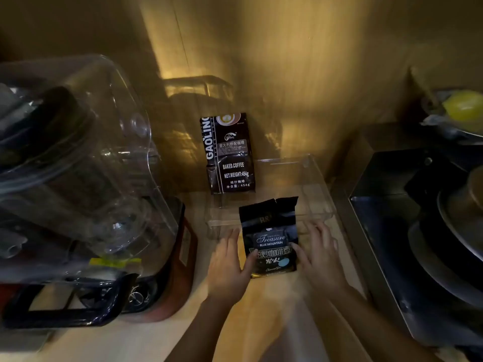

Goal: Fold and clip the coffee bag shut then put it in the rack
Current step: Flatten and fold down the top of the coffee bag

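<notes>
A small black coffee bag [270, 236] labelled Blue Mountain stands upright on the counter, its torn top edge open and unfolded. My left hand [230, 265] presses its left side and my right hand [318, 254] presses its right side, thumbs on the front. Just behind the bag sits a clear plastic rack [313, 176], a low transparent tray. A taller black Gaolin coffee bag [227, 152] stands at the rack's far left corner against the wall. No clip is visible.
A large blender [86, 184] with a clear cover and red base fills the left side. A dark stove [418, 231] with a lidded pot [462, 231] lies at the right. A wire rack [198, 87] stands at the back wall, and a yellow object [464, 105] at far right.
</notes>
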`<action>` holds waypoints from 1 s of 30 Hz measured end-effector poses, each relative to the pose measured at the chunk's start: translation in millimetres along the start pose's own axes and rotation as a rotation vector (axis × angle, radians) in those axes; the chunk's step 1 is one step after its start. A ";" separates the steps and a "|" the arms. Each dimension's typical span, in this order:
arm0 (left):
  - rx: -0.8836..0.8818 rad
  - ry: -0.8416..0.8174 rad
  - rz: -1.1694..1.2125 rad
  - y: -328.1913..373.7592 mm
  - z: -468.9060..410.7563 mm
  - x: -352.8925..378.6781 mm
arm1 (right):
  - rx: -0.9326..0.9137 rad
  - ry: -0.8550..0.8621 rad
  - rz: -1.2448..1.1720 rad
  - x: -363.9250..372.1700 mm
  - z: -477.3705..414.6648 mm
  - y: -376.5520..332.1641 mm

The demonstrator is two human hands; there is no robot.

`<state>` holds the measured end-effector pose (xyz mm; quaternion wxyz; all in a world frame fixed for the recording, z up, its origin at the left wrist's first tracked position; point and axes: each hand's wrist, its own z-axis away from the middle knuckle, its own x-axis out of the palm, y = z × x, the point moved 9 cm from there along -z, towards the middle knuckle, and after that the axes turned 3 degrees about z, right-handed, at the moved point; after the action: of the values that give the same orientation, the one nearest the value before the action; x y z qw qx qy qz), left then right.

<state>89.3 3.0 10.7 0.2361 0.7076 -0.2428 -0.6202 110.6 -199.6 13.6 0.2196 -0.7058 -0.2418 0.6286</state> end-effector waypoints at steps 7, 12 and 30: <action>-0.115 0.062 0.367 -5.8 -6.8 8.2 | 0.038 -0.081 -0.213 18.3 -5.3 -0.9; -0.333 -0.011 0.714 -16.6 -11.4 22.8 | 0.265 -0.096 -0.598 24.7 -7.8 7.3; -0.577 -0.130 1.327 -14.5 1.3 51.1 | 0.502 -0.199 -1.104 32.5 3.3 22.5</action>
<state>94.5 -18.5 -37.6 0.7248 0.2825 -0.4615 -0.4265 111.8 -197.3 -26.0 0.6487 -0.3411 -0.4356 0.5226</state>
